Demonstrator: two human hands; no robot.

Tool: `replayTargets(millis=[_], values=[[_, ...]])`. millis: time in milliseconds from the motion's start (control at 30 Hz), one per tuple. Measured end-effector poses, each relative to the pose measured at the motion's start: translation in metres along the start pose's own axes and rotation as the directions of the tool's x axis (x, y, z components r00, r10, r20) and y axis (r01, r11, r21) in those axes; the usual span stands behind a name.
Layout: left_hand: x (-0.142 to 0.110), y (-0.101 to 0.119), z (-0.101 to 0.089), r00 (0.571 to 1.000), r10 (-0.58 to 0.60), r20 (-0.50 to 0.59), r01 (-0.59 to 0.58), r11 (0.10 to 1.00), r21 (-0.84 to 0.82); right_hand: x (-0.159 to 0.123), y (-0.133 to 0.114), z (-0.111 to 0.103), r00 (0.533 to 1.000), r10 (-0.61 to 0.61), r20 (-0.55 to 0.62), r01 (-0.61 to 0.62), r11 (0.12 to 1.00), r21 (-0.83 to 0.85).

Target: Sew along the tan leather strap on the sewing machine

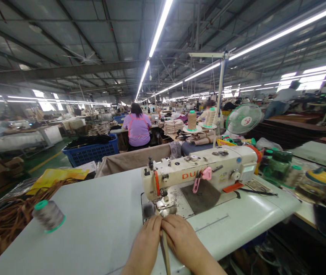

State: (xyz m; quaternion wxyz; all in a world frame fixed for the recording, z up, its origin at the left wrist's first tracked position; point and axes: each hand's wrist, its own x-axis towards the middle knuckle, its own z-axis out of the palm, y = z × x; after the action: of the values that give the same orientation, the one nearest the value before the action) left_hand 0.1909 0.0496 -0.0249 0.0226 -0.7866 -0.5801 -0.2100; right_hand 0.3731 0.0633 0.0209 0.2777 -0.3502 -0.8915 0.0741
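Note:
A narrow beige strip (166, 254) runs from the front edge of the table up between my hands to the needle area of a white sewing machine (191, 168). My left hand (147, 240) is closed at the left side of the strip, its fingertips close to the presser foot. From the other side, my right hand (181, 238) pinches the same strip, with its knuckles bent and touching the left hand. The strip's far end under the foot is hidden by my fingers. A pair of small pink-handled snips (197, 183) hangs on the machine's front.
A grey thread cone (49, 216) stands on the table at left, beside a heap of brown strips (10, 225). Behind are a blue basket (91, 151) and a seated person in purple (137, 128). A fan (243, 119), jars and a yellow-lidded pot (316, 185) are at right.

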Motion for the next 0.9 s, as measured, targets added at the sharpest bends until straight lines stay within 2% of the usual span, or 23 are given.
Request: replayTargets(millis=[900], values=[[-0.0014,0.0011,0.0013,0.997,0.020,-0.077,-0.020,1.000,-0.006,0.0013,-0.0026,-0.0041,1.000,-0.007,-0.021,0.007,1.000,0.000]])
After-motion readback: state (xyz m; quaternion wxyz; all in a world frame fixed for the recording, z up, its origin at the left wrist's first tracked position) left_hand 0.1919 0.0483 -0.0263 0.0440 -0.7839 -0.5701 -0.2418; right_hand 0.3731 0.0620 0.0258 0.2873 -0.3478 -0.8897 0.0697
